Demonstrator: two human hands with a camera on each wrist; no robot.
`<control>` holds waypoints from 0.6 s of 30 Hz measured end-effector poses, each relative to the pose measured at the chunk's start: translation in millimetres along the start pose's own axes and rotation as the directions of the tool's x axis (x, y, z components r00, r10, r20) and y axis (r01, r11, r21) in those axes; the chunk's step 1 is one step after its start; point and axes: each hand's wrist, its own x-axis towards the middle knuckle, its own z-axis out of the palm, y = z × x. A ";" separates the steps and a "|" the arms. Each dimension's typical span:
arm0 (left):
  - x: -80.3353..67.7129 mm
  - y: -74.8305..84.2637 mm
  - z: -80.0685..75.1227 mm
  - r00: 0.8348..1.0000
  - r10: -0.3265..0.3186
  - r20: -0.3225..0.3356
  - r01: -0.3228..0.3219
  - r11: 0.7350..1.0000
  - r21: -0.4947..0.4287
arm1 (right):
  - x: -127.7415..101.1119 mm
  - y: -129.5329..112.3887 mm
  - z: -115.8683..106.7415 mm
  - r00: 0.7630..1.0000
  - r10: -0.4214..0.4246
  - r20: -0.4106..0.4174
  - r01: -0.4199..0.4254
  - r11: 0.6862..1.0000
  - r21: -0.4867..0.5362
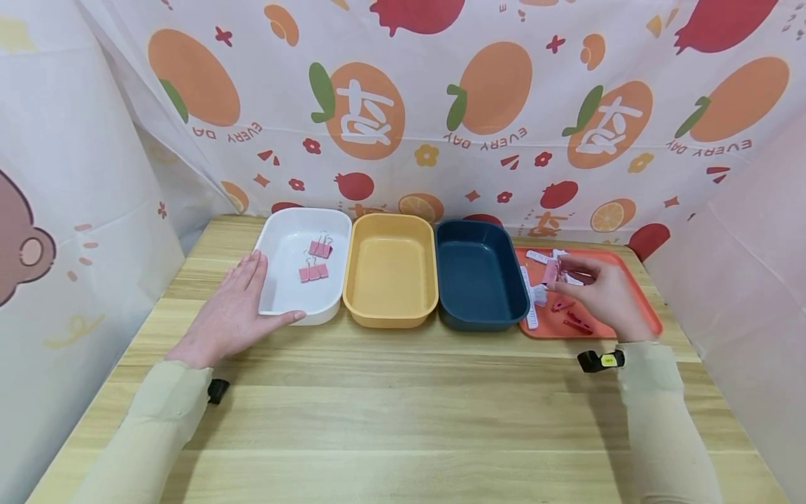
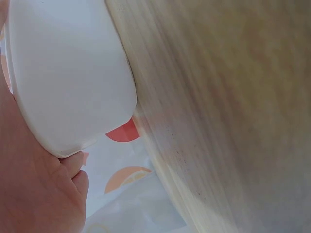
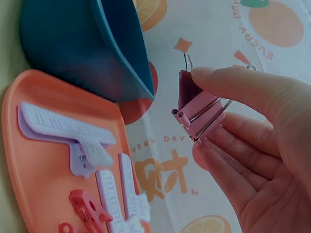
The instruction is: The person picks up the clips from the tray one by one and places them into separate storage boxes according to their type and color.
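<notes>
From the head view, my left hand (image 1: pixel 234 311) lies flat on the wooden table (image 1: pixel 403 406), fingers straight, thumb touching the near wall of the white bin (image 1: pixel 277 294). Two pink binder clips (image 1: pixel 315 260) sit in that bin, just beyond my fingertips. My right hand (image 1: pixel 598 290) is over the orange tray (image 1: pixel 642 301), pinching a pink binder clip (image 1: pixel 550 271). Between my hands stand the yellow bin (image 1: pixel 390 311) and the dark blue bin (image 1: pixel 481 315).

Left wrist: my palm rests against the white bin's outer wall, tabletop beside it.

Right wrist: thumb and fingers grip the pink clip, lifted clear of the tray. Below it lie lilac clips (image 3: pixel 68 128) and red clips (image 3: pixel 87 206).
</notes>
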 end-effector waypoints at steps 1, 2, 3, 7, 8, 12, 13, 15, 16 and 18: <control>-0.1 0.4 -0.3 1.000 0.000 0.000 0.000 1.000 0.000 | -0.2 -0.8 0.4 1.000 -0.006 -0.001 0.006 1.000 0.004; -0.2 0.5 -0.3 1.000 -0.001 0.000 0.001 1.000 0.000 | -0.5 -2.1 0.7 1.000 -0.009 -0.004 0.009 1.000 0.006; -0.2 0.7 -0.3 1.000 -0.001 -0.001 0.001 1.000 -0.001 | -0.8 -3.1 1.0 1.000 -0.012 -0.003 0.012 1.000 0.008; -0.5 1.0 -0.1 1.000 0.003 -0.007 -0.003 1.000 -0.006 | -2.3 -8.8 2.1 1.000 -0.025 0.000 0.025 1.000 0.017; -0.4 0.9 0.1 1.000 0.005 -0.008 -0.005 1.000 -0.007 | -2.5 -10.7 2.4 1.000 -0.027 0.000 0.027 1.000 0.015; 0.0 0.3 0.3 1.000 0.006 -0.008 -0.006 1.000 -0.009 | -2.2 -18.1 4.6 1.000 -0.029 0.002 0.029 0.999 0.034; 0.0 0.1 0.2 1.000 0.005 -0.007 -0.005 1.000 -0.009 | -1.9 -20.0 5.4 1.000 -0.027 0.003 0.027 0.999 0.043; -0.3 -0.1 0.0 1.000 0.008 -0.007 -0.008 1.000 -0.010 | -1.1 -23.5 7.2 1.000 -0.024 0.006 0.023 0.998 0.055; -0.6 -0.1 -0.2 1.000 0.009 -0.007 -0.009 1.000 -0.010 | -0.7 -24.9 8.0 1.000 -0.020 0.009 0.019 0.998 0.064; -0.8 -0.3 -0.2 1.000 0.011 -0.006 -0.011 1.000 -0.008 | 0.0 -28.5 9.9 1.000 -0.005 0.018 0.004 0.996 0.084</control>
